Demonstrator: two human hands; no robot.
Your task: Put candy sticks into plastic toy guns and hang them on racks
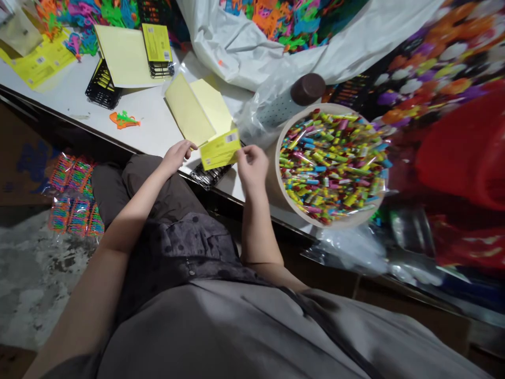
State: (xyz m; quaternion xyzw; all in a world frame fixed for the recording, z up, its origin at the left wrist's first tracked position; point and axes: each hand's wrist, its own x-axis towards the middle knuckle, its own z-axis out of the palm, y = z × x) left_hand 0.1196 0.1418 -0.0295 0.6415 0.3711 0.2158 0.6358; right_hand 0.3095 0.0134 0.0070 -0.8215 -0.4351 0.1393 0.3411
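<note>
My right hand [253, 164] pinches the right edge of a bright yellow printed card [220, 149] with a barcode. At the card's other side is my left hand [177, 157], its fingers curled together just short of the card's left edge; whatever they hold, if anything, cannot be made out. Under the card, a black wire-like rack [207, 177] sits at the table's front edge. Behind it stands a folded pale yellow card [189, 109], close to my left fingertips. Further left lies a small orange and green plastic toy [124, 120].
Right of my hands stands a round tub [278, 176] full of small colourful wrapped pieces. A dark-capped bottle [282, 100] leans behind it. More black racks [103, 87] and a yellow card [157, 43] lie back left. A white bag [224, 58] holds colourful plastic toys.
</note>
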